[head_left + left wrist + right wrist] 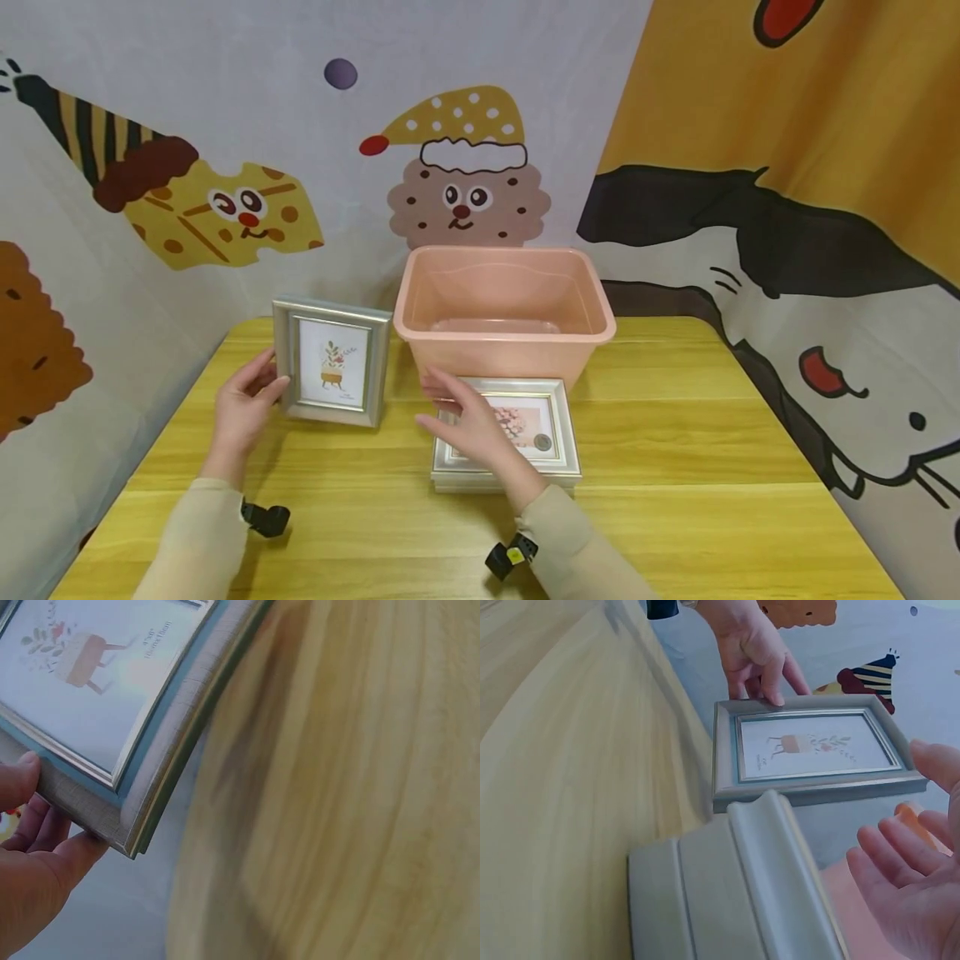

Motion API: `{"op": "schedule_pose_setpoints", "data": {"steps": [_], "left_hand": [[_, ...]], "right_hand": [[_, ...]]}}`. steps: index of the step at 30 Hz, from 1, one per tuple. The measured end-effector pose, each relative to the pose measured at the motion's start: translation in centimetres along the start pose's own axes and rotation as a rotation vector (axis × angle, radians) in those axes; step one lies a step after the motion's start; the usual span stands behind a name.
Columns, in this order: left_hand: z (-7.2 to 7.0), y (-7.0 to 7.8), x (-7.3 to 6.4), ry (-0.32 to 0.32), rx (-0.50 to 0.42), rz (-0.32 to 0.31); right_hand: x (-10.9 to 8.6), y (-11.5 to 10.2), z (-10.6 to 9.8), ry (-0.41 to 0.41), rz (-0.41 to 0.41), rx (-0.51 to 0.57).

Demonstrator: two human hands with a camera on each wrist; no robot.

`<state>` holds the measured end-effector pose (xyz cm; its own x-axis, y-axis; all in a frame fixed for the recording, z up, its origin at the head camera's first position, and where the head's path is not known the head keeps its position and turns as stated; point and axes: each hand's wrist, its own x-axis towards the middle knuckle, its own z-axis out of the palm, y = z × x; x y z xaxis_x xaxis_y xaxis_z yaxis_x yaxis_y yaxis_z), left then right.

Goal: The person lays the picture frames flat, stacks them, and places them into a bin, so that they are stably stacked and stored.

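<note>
A silver-grey picture frame (332, 363) with a potted-plant print stands tilted back at the left of the table. My left hand (247, 398) grips its left side, thumb on the front and fingers behind. In the left wrist view, the thumb (19, 780) presses the frame's border. My right hand (472, 421) hovers with spread, relaxed fingers over a stack of cream picture frames (566, 467), holding nothing. The top one has a pink flower print (513, 423) and a round grey spot, partly covered by the hand. In the right wrist view, the stacked edges (705, 900) fill the foreground.
A pink plastic bin (504, 357) stands behind the stack, its open top facing up and nothing showing inside. The yellow wood-grain table (675, 467) has rounded far corners. A cartoon-printed cloth (300, 100) hangs behind and at both sides.
</note>
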<state>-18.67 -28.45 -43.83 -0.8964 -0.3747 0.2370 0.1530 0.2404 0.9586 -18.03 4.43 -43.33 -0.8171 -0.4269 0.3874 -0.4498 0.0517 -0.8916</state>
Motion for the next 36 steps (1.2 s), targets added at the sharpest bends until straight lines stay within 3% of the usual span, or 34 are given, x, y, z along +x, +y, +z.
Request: {"op": "schedule_pose_setpoints", "data": {"steps": [12,19,26,31,36], "left_hand": [[-1.6,1.7,-0.9,-0.133,0.104,0.245],[-1.3,3.6,-1.3,-0.211,0.139,0.393],[-0.1,5.9,-2.6,-0.317,0.114,0.440],[0.3,7.1,-3.1,-0.359,0.135,0.441],[0.2,7.6,-2.9,-0.452,0.130,0.471]], "right_hand": [[1.6,-2.4,-0.3,0.062,-0.072,0.084],[2.3,-4.0,-0.7,0.072,-0.144,0.065],[1.8,-5.3,-0.6,0.092,-0.063,-0.054],[0.9,-5.4,-1.0,0.161,-0.028,-0.038],[0.1,-5.3,-2.0,0.231,-0.006,0.005]]}}
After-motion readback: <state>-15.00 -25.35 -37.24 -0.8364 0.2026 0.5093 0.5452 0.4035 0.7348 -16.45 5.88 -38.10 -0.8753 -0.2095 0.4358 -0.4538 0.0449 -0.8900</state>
